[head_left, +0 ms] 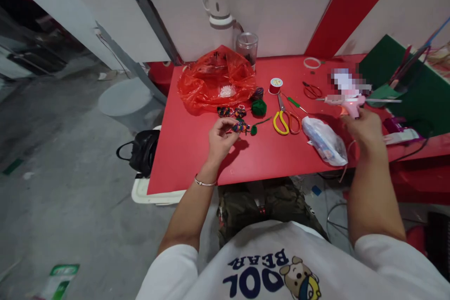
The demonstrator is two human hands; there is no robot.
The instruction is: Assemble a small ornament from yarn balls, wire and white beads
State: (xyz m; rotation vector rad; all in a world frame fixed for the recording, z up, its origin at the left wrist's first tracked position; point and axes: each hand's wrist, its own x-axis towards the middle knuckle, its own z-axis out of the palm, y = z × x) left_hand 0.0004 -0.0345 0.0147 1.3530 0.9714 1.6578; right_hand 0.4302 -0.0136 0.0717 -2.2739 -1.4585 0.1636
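In the head view, my left hand (221,138) pinches a small multicoloured yarn piece (241,126) over the red table. A dark green yarn tail with a small green tuft (253,130) lies just right of it. Another multicoloured yarn piece (232,111), shaped like a bow, rests behind my fingers, beside a green yarn ball (258,108). My right hand (365,129) is wrapped round the handle of a pink glue gun (352,104), raised at the table's right side. Its nozzle points left, and a glue stick sticks out at the back.
An open red plastic bag (218,82) with white beads sits at the back left. Scissors (285,119), a green-handled crochet hook (294,102), a red thread spool (276,85), red-handled snips (312,90) and a white plastic packet (325,140) lie between my hands. A mug (217,1) stands behind.
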